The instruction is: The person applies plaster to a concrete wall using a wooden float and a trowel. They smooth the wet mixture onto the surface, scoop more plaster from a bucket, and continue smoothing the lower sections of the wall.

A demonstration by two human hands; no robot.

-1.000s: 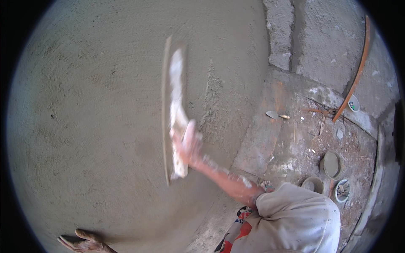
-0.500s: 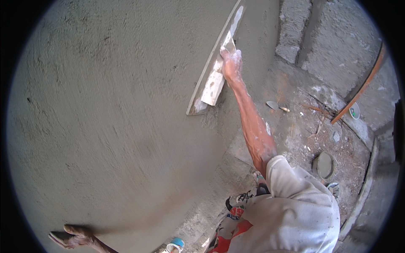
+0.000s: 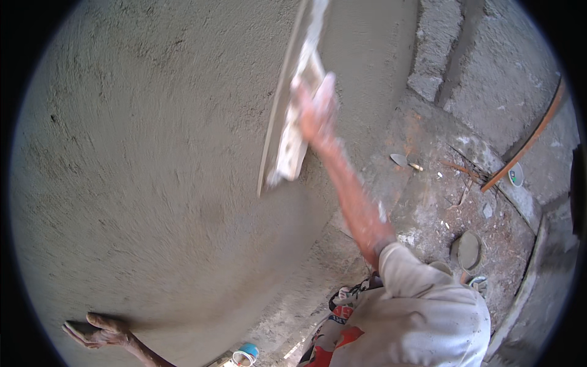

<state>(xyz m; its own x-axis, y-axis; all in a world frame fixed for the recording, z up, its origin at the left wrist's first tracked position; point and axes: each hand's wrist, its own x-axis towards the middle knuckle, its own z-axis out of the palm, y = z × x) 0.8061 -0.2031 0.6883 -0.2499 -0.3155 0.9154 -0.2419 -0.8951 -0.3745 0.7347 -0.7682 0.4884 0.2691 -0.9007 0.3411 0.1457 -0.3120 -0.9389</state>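
Note:
My right hand (image 3: 317, 113) grips the pale wooden handle of a long plastering float (image 3: 292, 150), fingers wrapped round it and blurred by motion. The float lies along a grey plastered wall (image 3: 153, 159), tilted, its upper end cut off by the top of the view. Whitish plaster smears the float, my fingers and my forearm. Low on the left, my left hand (image 3: 101, 332) is stretched out by the wall, thumb apart from the fingers, holding nothing. Whether its fingers press on the plaster I cannot tell.
A small pointing trowel (image 3: 399, 160) lies on the debris-strewn floor at the right. Beyond it are a round container of grey mortar (image 3: 468, 251), a curved brown strip (image 3: 529, 137) and a white tub (image 3: 515, 175). A blue-and-white bucket (image 3: 246, 355) stands at the bottom edge.
My right hand has swept the float left and downward across the wall, turning it more upright. My left hand has shifted slightly up and left in the view, still stretched out.

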